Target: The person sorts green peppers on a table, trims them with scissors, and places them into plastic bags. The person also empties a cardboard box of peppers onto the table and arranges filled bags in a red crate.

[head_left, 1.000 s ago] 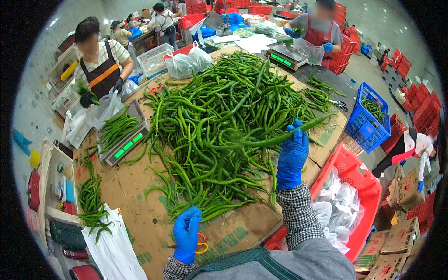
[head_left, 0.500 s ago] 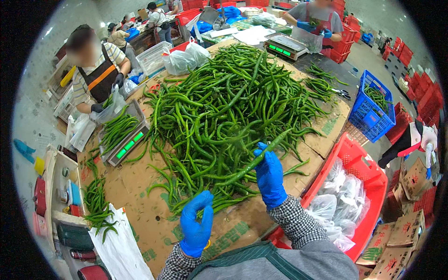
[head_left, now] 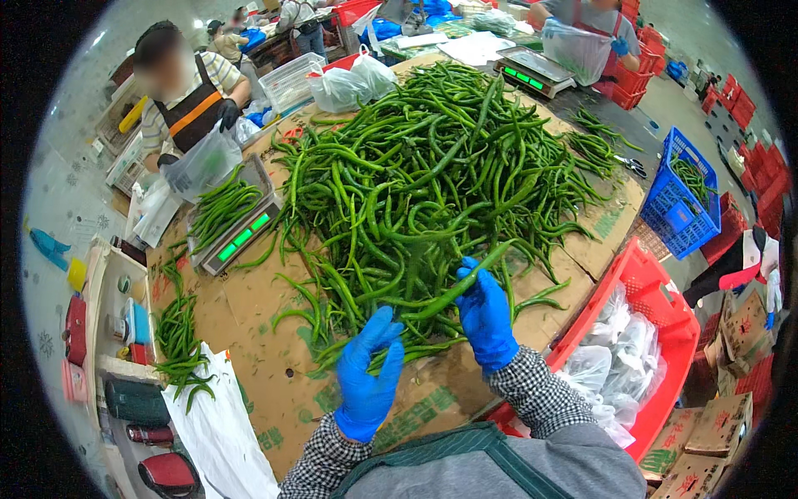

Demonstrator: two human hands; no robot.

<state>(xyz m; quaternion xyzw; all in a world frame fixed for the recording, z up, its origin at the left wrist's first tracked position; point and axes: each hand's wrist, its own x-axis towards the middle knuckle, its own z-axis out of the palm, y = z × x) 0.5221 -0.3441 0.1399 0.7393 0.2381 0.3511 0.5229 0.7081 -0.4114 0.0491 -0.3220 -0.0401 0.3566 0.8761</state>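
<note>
Blue gloves cover both my hands over the near edge of a large pile of long green chili peppers [head_left: 416, 183]. My right hand [head_left: 486, 320] is closed around a long green chili pepper [head_left: 434, 306], its ends sticking out on both sides. The pepper's lower left end points toward my left hand [head_left: 370, 378]. That hand is curved, with thumb and fingers apart and nothing seen between them; it is beside loose peppers at the pile's edge. The pile lies on a cardboard-covered table [head_left: 241, 308].
A scale [head_left: 241, 237] with peppers stands left; another scale [head_left: 532, 71] is behind the pile. A red crate [head_left: 665, 366] of filled plastic bags sits at my right, a blue basket [head_left: 677, 216] beyond. Co-workers handle bags across the table. White paper [head_left: 220, 424] lies front left.
My left hand has moved up and right, closer to the held pepper, and its fingers have straightened. My right hand still grips the pepper. The view has shifted slightly.
</note>
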